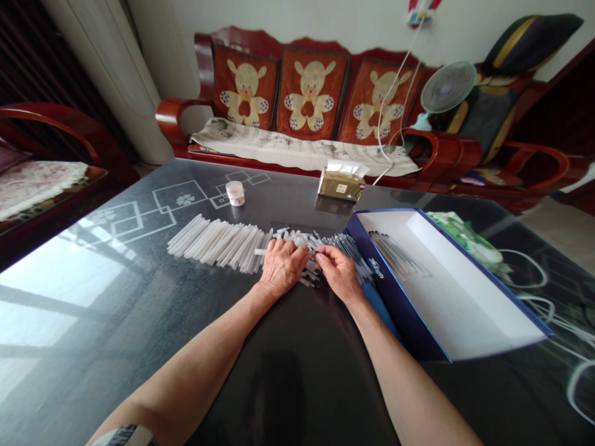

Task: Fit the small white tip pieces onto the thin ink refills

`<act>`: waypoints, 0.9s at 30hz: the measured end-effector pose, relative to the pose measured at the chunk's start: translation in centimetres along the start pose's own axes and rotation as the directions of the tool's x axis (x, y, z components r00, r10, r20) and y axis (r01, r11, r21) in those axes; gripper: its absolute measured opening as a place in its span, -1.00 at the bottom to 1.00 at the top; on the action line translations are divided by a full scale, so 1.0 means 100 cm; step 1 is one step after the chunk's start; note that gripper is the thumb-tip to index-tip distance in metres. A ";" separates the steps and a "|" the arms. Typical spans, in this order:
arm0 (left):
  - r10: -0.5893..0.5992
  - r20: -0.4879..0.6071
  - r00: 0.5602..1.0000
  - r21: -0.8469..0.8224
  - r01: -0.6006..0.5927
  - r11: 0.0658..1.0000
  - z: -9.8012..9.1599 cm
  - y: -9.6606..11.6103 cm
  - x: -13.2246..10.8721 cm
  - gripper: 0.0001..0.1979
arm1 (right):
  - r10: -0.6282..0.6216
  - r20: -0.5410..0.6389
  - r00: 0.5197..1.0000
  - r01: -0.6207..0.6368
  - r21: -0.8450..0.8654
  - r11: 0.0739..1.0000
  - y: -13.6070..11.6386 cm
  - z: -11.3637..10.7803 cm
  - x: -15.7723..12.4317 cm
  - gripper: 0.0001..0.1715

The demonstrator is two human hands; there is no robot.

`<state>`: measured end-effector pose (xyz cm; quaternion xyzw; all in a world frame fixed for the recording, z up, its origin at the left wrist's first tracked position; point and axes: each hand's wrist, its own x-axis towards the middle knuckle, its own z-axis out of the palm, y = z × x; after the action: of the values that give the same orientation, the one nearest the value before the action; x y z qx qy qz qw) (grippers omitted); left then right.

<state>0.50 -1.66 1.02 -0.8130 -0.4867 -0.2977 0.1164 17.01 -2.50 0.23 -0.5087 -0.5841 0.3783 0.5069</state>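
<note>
My left hand [284, 263] is closed around a white plastic tube [259, 251] that looks like a pen barrel; one end pokes out to the left of the fingers. Close beside it, my right hand [339, 271] pinches something small and dark at the tube's right side, mostly hidden by the fingertips. A row of similar white tubes [218, 243] lies to the left. Behind and below the hands are short white pieces [297, 236], partly covered. Thin rods like pen refills [346, 244] lie fanned out just right of my right hand.
An open blue box [465, 297] with a white inside stands at right, holding several thin rods [400, 254]. A small round tub [235, 193] and a tissue box [341, 184] are farther back on the dark table [186, 328]. Green-white plastic packaging [465, 238] and white cables [553, 316] lie beyond the box.
</note>
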 end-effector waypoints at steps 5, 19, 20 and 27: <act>0.006 -0.007 1.000 0.001 -0.006 1.000 0.000 0.000 -0.001 -0.66 | 0.006 -0.030 1.000 -0.005 0.003 1.000 -0.007 0.000 -0.002 -0.60; 0.000 0.005 1.000 -0.016 0.000 1.000 0.000 0.000 -0.001 -0.68 | 0.033 -0.022 0.999 -0.033 -0.005 0.999 -0.012 0.000 -0.003 -0.60; 0.002 0.003 1.000 -0.017 -0.002 1.000 0.000 0.000 -0.001 -0.68 | 0.039 -0.032 0.999 -0.040 -0.028 0.999 -0.014 -0.001 -0.004 -0.63; 0.014 -0.010 1.000 -0.016 -0.014 1.000 0.000 0.001 -0.001 -0.67 | 0.025 -0.019 0.999 -0.026 -0.063 0.998 -0.012 0.001 -0.002 -0.68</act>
<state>0.53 -1.75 0.97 -0.8157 -0.4781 -0.3048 0.1144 16.63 -2.94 1.31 -0.5355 -0.5846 0.3615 0.4907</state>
